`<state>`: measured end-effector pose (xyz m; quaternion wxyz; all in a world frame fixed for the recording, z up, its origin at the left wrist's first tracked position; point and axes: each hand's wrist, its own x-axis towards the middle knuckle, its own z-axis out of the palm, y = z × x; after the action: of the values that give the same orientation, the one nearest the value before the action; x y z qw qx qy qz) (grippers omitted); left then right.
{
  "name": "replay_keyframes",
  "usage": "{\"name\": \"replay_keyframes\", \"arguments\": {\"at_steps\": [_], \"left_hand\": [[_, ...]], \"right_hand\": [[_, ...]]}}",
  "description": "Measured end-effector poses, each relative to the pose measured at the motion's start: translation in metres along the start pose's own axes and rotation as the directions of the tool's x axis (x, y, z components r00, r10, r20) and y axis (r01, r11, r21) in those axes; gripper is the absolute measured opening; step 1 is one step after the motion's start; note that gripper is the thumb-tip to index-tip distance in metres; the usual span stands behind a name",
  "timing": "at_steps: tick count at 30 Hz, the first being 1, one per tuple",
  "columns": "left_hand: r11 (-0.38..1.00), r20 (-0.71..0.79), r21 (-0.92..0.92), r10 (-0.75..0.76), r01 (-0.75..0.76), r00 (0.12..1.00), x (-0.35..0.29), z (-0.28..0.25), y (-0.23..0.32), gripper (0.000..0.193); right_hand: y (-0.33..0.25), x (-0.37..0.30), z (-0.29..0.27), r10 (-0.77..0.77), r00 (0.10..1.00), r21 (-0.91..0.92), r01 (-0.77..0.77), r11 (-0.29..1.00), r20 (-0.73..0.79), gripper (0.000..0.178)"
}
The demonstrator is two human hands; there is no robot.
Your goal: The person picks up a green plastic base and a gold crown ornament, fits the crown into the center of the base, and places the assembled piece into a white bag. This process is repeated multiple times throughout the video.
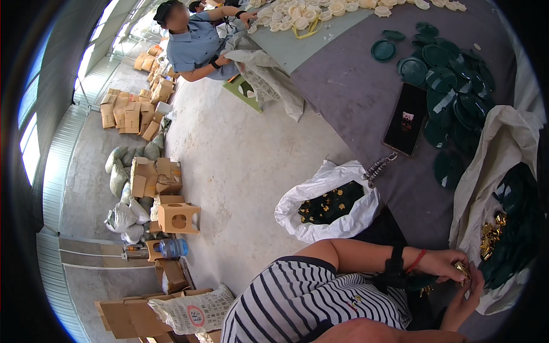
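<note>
At the lower right, my two hands meet beside an open pale sack (474, 171). My left hand (446, 264), with a red cord and a dark band at the wrist, pinches a small shiny gold piece (461, 268). My right hand (472, 290) is closed with its fingertips against the left ones; what it grips is too small to make out. Below my left wrist a dark green round piece (421, 282) shows in part. The sack holds dark green discs (517, 240) with a heap of small gold pieces (490, 235) on them.
Loose green discs (452, 86) lie on the grey-covered table (349, 86), beside a phone (405, 119) with a beaded strap. A white sack (291, 208) of green and gold pieces stands left. Across, another person (197, 46) handles cloth near cream-coloured pieces (297, 12). Cartons (128, 114) line the floor.
</note>
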<state>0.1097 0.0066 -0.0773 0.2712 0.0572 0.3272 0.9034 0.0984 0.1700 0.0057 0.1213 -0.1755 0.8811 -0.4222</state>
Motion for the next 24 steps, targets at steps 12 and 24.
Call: {"name": "replay_keyframes", "arguments": {"at_steps": [12,24], "left_hand": [[1.000,0.016,0.025,0.010,-0.011,1.000,-0.001,0.002,0.008,0.032],[1.000,0.012,-0.014,0.009,-0.008,1.000,0.000,0.003,0.007,0.029]], "right_hand": [[0.039,0.027,-0.023,0.073,0.986,0.037,-0.068,0.997,-0.148,0.033],[0.066,0.044,-0.005,-0.165,0.985,-0.648,0.089,0.757,-0.057,0.035]]}}
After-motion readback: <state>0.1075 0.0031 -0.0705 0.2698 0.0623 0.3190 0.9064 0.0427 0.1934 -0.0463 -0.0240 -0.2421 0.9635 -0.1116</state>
